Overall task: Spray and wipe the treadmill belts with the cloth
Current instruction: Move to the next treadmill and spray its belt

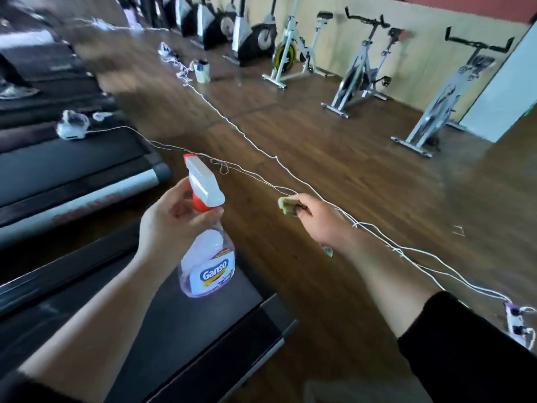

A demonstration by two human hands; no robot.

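We hold the spray bottle (207,257) up in our left hand (171,219), fingers wrapped round its neck just under the white trigger head. The nozzle points away towards the treadmills on our left. Our right hand (319,219) is closed round the cloth (287,206), a small yellowish wad sticking out past the knuckles. It hangs over the wooden floor (348,184), well apart from the bottle.

The nearest belt (180,330) lies under and behind the bottle, and the next belt (58,167) lies further up on the left. Neither the bottle nor the cloth touches either belt. We judge that we are between machines, with spraying and wiping yet to be done on at least one of them.

We cannot tell which belts are already clean, as no wet sheen or streaks show on the dark surfaces. The far treadmills are blurred. Most of the cloth is hidden in our fist, and our finger on the trigger cannot be seen. White cords (247,138) cross the floor and pass close by our right hand.
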